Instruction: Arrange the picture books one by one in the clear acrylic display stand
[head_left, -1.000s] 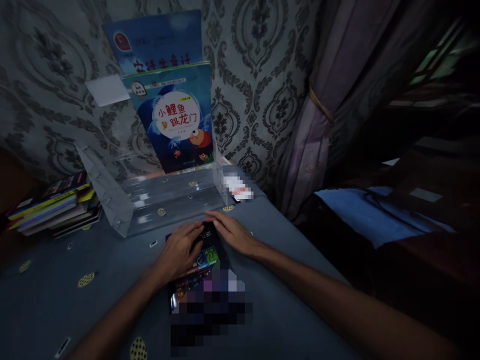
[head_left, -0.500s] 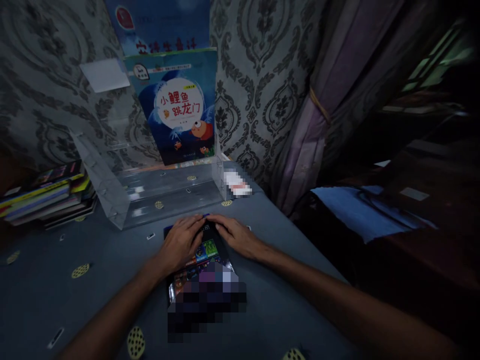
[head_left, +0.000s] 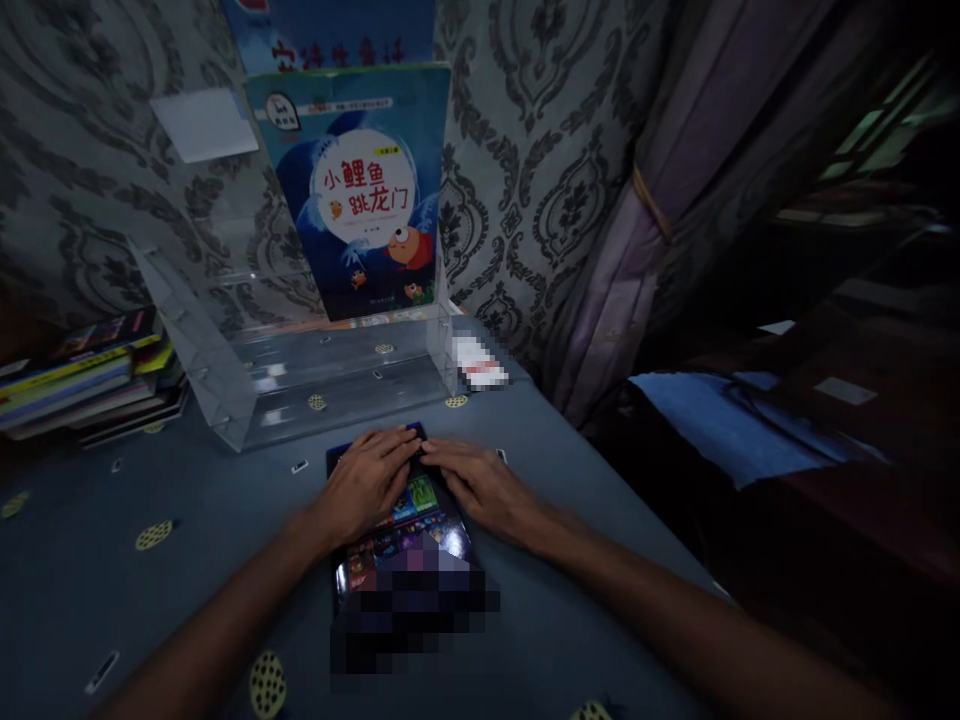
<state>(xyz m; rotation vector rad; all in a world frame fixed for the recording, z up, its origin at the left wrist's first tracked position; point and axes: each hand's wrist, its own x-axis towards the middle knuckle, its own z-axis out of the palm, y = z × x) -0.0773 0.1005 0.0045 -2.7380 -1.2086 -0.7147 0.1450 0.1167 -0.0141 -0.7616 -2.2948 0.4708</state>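
Observation:
A dark, glossy book (head_left: 420, 515) with small colourful pictures lies flat on the cloth-covered table, its lower part blurred by blocks. My left hand (head_left: 369, 478) rests flat over the book's upper left, fingers stretched toward its top edge and touching the cover. At the upper right, my right hand (head_left: 472, 478) lies with fingers extended and their tips at the book's top right corner, close to the left fingertips. Some of the cover is hidden beneath the hands. Neither hand grips anything that I can see.
Beyond the book stands a clear acrylic rack (head_left: 202, 365); a blue fish picture book (head_left: 367, 205) is upright in it. Stacked books (head_left: 90, 385) are at the left. A blurred white item (head_left: 478, 362) sits right of the rack. The table edge (head_left: 600, 455) slopes down rightward, past a purple curtain (head_left: 611, 270).
My right fingers have slid slightly down from the book's top edge, and more of its top corner shows. The left hand stays on the cover. The whole view has shifted slightly.

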